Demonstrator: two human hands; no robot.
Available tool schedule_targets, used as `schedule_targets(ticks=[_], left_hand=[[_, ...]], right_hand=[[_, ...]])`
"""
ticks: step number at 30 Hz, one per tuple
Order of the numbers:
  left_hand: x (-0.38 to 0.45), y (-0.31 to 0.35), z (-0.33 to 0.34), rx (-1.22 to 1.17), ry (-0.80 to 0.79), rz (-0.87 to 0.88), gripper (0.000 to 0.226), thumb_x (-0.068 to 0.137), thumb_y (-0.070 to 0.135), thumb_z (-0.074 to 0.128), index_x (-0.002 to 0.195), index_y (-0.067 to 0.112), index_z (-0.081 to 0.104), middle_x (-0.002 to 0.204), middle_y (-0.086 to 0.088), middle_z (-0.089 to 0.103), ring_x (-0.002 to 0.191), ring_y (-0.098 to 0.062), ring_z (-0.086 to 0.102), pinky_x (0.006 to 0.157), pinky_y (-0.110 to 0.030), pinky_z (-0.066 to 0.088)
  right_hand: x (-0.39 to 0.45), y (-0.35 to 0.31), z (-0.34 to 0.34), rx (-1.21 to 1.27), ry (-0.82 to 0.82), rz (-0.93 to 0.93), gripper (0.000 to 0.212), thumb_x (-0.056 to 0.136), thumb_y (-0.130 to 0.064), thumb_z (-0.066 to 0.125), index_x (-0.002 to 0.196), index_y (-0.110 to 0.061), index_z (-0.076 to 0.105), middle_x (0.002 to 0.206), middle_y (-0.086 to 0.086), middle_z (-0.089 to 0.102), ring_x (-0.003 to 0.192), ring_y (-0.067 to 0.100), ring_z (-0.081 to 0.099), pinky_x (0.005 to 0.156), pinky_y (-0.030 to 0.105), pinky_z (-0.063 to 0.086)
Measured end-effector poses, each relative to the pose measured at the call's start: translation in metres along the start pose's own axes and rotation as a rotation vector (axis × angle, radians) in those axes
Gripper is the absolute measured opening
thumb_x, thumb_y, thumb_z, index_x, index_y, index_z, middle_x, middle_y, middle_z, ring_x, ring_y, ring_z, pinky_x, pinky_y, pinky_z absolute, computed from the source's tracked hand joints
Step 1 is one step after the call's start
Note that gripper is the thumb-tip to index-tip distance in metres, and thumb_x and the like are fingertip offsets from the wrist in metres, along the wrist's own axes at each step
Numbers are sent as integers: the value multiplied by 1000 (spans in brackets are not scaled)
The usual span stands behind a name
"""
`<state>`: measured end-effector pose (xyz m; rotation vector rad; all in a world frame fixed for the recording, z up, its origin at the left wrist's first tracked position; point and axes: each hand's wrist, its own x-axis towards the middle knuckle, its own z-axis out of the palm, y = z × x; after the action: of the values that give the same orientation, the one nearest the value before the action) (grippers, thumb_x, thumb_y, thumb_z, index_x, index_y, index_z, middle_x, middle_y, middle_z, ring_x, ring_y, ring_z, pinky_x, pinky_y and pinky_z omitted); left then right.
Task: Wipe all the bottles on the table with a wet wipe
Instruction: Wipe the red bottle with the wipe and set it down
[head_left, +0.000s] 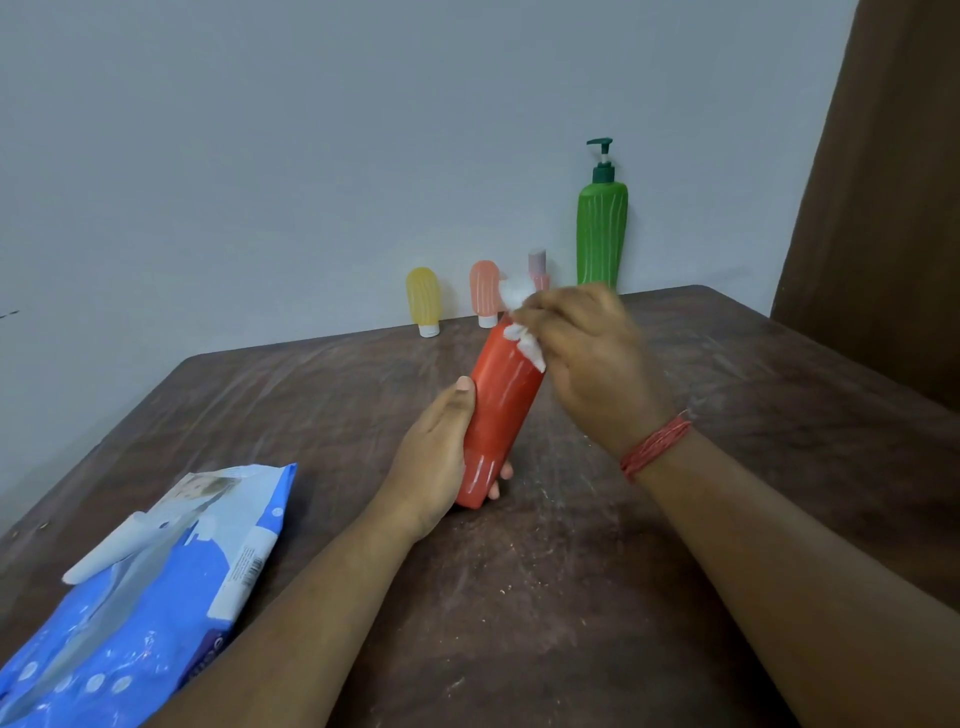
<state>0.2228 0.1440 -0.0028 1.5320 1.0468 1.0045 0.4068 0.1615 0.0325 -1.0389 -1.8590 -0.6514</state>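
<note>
My left hand (434, 460) grips the lower end of a red bottle (496, 415), which is tilted away from me above the table. My right hand (587, 358) pinches a crumpled white wet wipe (522, 322) against the bottle's upper end. Along the far edge by the wall stand a yellow bottle (424, 299), a pink bottle (484, 291), a small lilac bottle (537, 265) partly hidden behind the wipe, and a tall green pump bottle (601, 228).
A blue pack of wet wipes (140, 587) lies at the near left with its white flap lifted. The brown table (571, 571) is scuffed and dusty. A grey wall runs behind it, and a brown curtain (883, 182) hangs at the right.
</note>
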Motion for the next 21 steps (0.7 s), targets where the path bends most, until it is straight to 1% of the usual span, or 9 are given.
schedule_targets(ticks=[2, 5, 6, 9, 10, 13, 17, 20, 21], left_hand=[[-1, 0, 1, 30, 1, 5, 46, 103, 57, 27, 124, 27, 55, 80, -21, 72, 63, -33, 67, 61, -38, 57], [-2, 3, 1, 24, 19, 7, 45, 104, 55, 27, 123, 26, 56, 79, -21, 72, 60, -30, 67, 56, -34, 56], [-3, 3, 1, 25, 20, 6, 45, 104, 55, 27, 123, 26, 56, 79, -21, 72, 59, -30, 66, 55, -34, 56], [-3, 3, 2, 32, 17, -1, 44, 104, 54, 28, 123, 26, 56, 79, -23, 72, 60, -31, 66, 56, -34, 56], [-3, 3, 1, 27, 21, -4, 44, 104, 54, 28, 123, 26, 56, 79, -23, 72, 60, -32, 66, 57, -35, 56], [-2, 2, 1, 4, 32, -5, 45, 103, 56, 28, 123, 27, 55, 79, -23, 72, 61, -34, 66, 62, -39, 56], [-1, 1, 1, 16, 35, -6, 43, 102, 57, 29, 122, 30, 55, 78, -21, 72, 62, -34, 67, 63, -40, 57], [-1, 2, 0, -13, 43, -10, 41, 103, 57, 28, 121, 31, 54, 81, -21, 72, 62, -32, 67, 63, -40, 57], [-1, 2, 0, -18, 47, -14, 42, 103, 56, 28, 122, 30, 54, 81, -21, 72, 62, -31, 67, 62, -39, 57]], right_hand=[[0, 1, -1, 3, 56, 72, 32, 101, -17, 44, 115, -4, 70, 115, 9, 67, 101, 28, 55, 87, 43, 50], [-4, -7, 4, 1, 10, -24, 25, 96, -10, 55, 115, -4, 70, 115, 9, 66, 100, 27, 55, 87, 39, 49], [-4, -7, 6, 6, 5, -31, 25, 96, -11, 55, 114, -4, 71, 114, 9, 66, 100, 27, 56, 86, 39, 49], [-2, -1, 6, 51, 77, 140, 28, 97, -13, 51, 115, -4, 71, 112, 9, 65, 101, 28, 55, 85, 42, 51], [-3, -2, 7, 59, 79, 156, 28, 97, -12, 51, 116, -4, 70, 112, 10, 64, 101, 28, 55, 84, 43, 52], [-8, -6, 10, 37, 18, 48, 29, 97, -14, 52, 117, -4, 70, 112, 10, 63, 99, 28, 56, 81, 43, 53], [-7, -1, 11, 73, 96, 141, 23, 94, -5, 59, 113, -5, 71, 106, 9, 63, 97, 27, 56, 80, 42, 52], [-10, -5, 12, 103, 26, 76, 19, 94, -7, 62, 111, -7, 69, 104, 6, 63, 96, 23, 56, 83, 34, 49], [-11, -4, 13, 112, 22, 90, 17, 94, -9, 62, 110, -7, 68, 103, 6, 63, 96, 22, 56, 84, 32, 48]])
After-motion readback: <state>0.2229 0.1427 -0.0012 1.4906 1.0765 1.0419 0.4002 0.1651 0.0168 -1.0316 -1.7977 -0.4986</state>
